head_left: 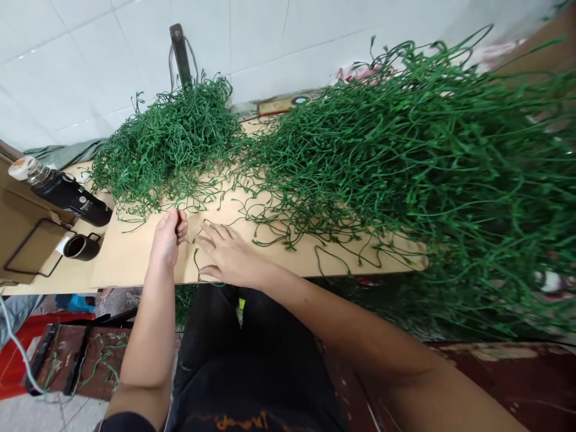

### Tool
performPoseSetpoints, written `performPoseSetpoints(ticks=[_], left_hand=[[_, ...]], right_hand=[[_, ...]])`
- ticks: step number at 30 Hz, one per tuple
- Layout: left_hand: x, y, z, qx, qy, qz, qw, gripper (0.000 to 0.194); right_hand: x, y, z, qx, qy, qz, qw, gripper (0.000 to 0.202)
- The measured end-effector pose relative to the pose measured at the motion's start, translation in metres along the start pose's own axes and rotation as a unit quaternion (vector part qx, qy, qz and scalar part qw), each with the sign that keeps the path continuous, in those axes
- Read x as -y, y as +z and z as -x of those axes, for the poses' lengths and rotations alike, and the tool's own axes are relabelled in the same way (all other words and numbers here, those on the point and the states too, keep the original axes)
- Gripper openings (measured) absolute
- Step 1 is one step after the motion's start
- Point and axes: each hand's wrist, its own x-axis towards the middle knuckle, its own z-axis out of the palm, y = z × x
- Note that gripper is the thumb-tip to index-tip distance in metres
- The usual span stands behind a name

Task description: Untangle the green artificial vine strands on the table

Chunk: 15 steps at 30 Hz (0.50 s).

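My left hand (171,233) is closed above the front part of the tan board (130,255); what its fingers hold, if anything, is hidden. Just to its right, my right hand (225,252) lies with fingers spread on the board, over a thin green strand (196,258) that shows beside its fingertips. Beyond my hands is a heap of dark green knotted strands (166,138). A much larger green pile (382,150) covers the right side and hangs over the board's edge. Loose strands lie scattered between the heaps and my hands.
A black bottle (74,195) and a dark mug (82,246) stand at the left, near a black wire frame (33,243). Behind the heaps are an upright metal bar (180,57), a wooden-framed object (279,106) and a tiled wall. A red crate (13,366) is on the floor, lower left.
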Motion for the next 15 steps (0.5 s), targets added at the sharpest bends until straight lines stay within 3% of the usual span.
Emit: performPoseSetpoints(ticks=[3, 6, 11, 13, 15], left_hand=[[0.0, 0.001, 0.0, 0.002, 0.0, -0.01, 1.0, 0.033], [0.0, 0.001, 0.006, 0.012, 0.023, -0.036, 0.999, 0.035], [-0.001, 0.0, 0.022, 0.064, 0.044, -0.121, 0.99, 0.042], [0.0, 0.004, 0.025, 0.079, 0.052, -0.149, 0.984, 0.044], [0.002, 0.01, 0.026, 0.094, 0.064, -0.171, 0.979, 0.044]], right_hand=[[0.001, 0.005, -0.002, -0.009, 0.001, 0.02, 1.0, 0.052], [-0.021, 0.005, -0.007, -0.006, 0.029, 0.046, 0.998, 0.045], [-0.091, -0.026, -0.004, 0.034, 0.224, 0.133, 0.965, 0.042], [-0.101, -0.039, 0.003, 0.013, 0.229, 0.142, 0.963, 0.038], [-0.091, -0.044, 0.009, -0.04, 0.188, 0.124, 0.973, 0.038]])
